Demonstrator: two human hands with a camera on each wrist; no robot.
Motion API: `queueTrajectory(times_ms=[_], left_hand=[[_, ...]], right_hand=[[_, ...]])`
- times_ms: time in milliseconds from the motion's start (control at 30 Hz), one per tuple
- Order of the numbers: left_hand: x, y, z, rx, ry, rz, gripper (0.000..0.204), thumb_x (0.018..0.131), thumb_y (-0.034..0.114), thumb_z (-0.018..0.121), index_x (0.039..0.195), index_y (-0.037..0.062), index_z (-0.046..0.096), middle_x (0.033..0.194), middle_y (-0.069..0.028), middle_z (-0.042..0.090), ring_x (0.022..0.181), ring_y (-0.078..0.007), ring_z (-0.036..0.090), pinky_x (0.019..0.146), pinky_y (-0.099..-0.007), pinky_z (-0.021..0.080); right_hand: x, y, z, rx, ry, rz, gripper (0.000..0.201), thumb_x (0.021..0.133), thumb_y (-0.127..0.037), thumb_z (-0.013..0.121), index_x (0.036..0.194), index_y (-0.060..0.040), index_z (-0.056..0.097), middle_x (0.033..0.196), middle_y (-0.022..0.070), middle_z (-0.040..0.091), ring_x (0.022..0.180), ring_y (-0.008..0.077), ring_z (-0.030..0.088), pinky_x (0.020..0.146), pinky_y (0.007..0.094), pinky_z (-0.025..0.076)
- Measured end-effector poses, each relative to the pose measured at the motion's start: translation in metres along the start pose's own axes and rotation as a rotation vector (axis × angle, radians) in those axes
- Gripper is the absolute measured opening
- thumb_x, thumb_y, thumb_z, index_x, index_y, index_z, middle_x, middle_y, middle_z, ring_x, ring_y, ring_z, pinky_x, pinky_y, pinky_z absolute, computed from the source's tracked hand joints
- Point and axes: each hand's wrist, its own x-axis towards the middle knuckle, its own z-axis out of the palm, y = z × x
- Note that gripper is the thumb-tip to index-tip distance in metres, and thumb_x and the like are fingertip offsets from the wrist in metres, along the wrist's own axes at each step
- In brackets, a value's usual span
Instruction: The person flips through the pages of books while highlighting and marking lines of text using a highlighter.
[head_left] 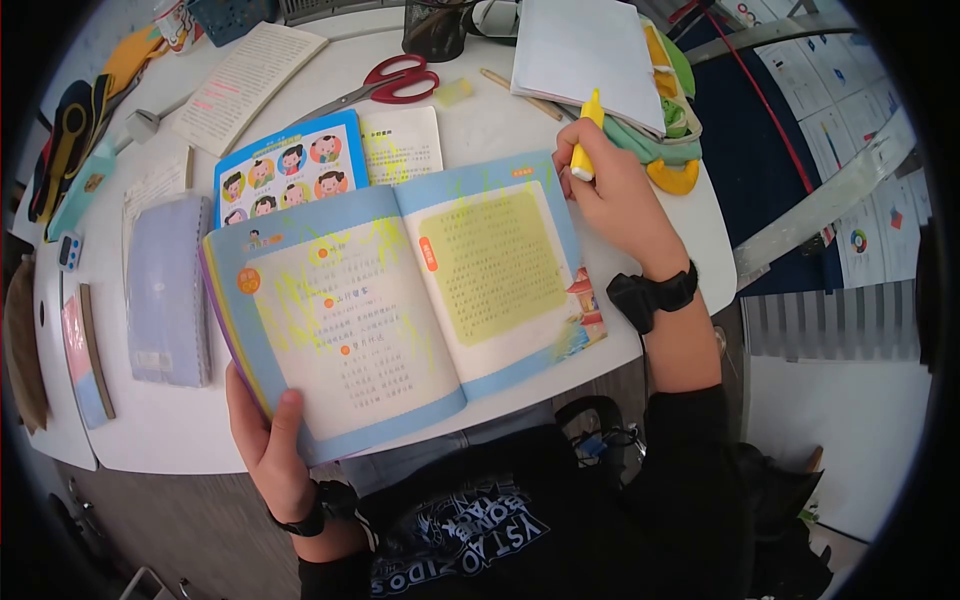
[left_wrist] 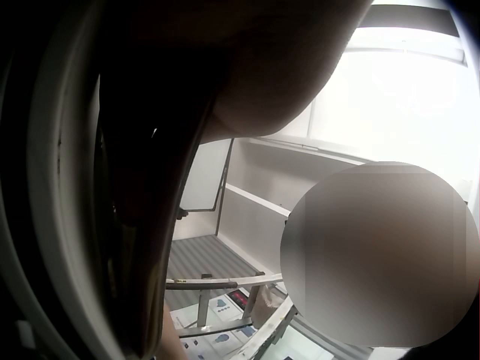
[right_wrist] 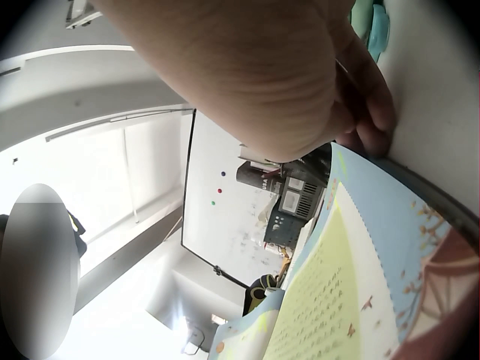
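An open textbook [head_left: 430, 300] with blue-bordered pages lies across the front of the white table, tilted a little. Yellow-green highlighter strokes cover much of its left page, and the right page has a large yellow-green text panel. My left hand [head_left: 268, 445] grips the book's lower left edge, its thumb on the page. In the left wrist view, a dark, close-up part of the hand blocks much of the scene. My right hand [head_left: 625, 200] holds a yellow highlighter [head_left: 590, 135] upright at the book's upper right corner. The right wrist view shows the fingers [right_wrist: 367, 112] right at the page edge.
Behind the book lie a blue picture-covered booklet [head_left: 290, 165], red-handled scissors [head_left: 400, 80] and a pencil [head_left: 520, 92]. A pale plastic case [head_left: 168, 290] is at left. White paper [head_left: 585, 60] rests on a green pouch [head_left: 675, 150] at right. A black mesh pen holder [head_left: 433, 30] stands behind.
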Motion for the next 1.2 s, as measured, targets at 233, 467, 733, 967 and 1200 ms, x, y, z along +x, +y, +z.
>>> queueTrajectory(times_ms=[233,467,733,967,1200], left_hand=[[-0.002,-0.001,0.003,-0.002,0.013,0.035,0.057,0.099,0.006,0.061,0.151,-0.0075,0.042,0.138,-0.0133,0.060,0.125,-0.0192,0.054,0.110,-0.0327,0.039],[-0.002,0.001,0.006,0.013,0.014,0.028,0.057,0.100,0.006,0.060,0.152,-0.0077,0.041,0.140,-0.0133,0.059,0.125,-0.0189,0.054,0.110,-0.0317,0.039],[-0.002,0.001,0.005,0.040,0.021,0.053,0.058,0.099,0.006,0.060,0.152,-0.0075,0.042,0.139,-0.0132,0.059,0.125,-0.0193,0.054,0.110,-0.0318,0.039],[-0.002,-0.002,0.002,0.011,-0.012,0.052,0.056,0.099,0.006,0.061,0.150,-0.0070,0.044,0.137,-0.0130,0.061,0.124,-0.0178,0.055,0.109,-0.0312,0.039],[-0.001,-0.001,0.003,-0.022,-0.006,0.044,0.053,0.100,0.006,0.061,0.149,-0.0072,0.044,0.136,-0.0129,0.062,0.122,-0.0175,0.056,0.108,-0.0312,0.041]], right_hand=[[-0.002,0.006,0.003,-0.055,-0.001,-0.044,0.027,0.090,0.007,0.055,0.111,-0.0092,0.052,0.088,0.0163,0.064,0.081,0.0385,0.064,0.071,0.0420,0.048],[-0.002,0.009,0.003,-0.140,-0.016,-0.146,0.028,0.088,0.004,0.054,0.113,-0.0089,0.050,0.094,0.0166,0.063,0.084,0.0384,0.061,0.074,0.0446,0.046],[-0.002,0.010,0.002,-0.140,-0.039,-0.129,0.028,0.088,0.002,0.055,0.114,-0.0092,0.050,0.096,0.0152,0.064,0.085,0.0375,0.062,0.074,0.0451,0.046],[-0.001,0.007,0.002,-0.145,-0.056,-0.097,0.028,0.089,0.001,0.056,0.115,-0.0089,0.052,0.096,0.0143,0.065,0.081,0.0342,0.061,0.071,0.0423,0.045],[0.000,0.008,0.005,-0.111,-0.018,-0.091,0.025,0.089,0.000,0.056,0.113,-0.0083,0.054,0.088,0.0152,0.062,0.074,0.0323,0.059,0.068,0.0410,0.045]])
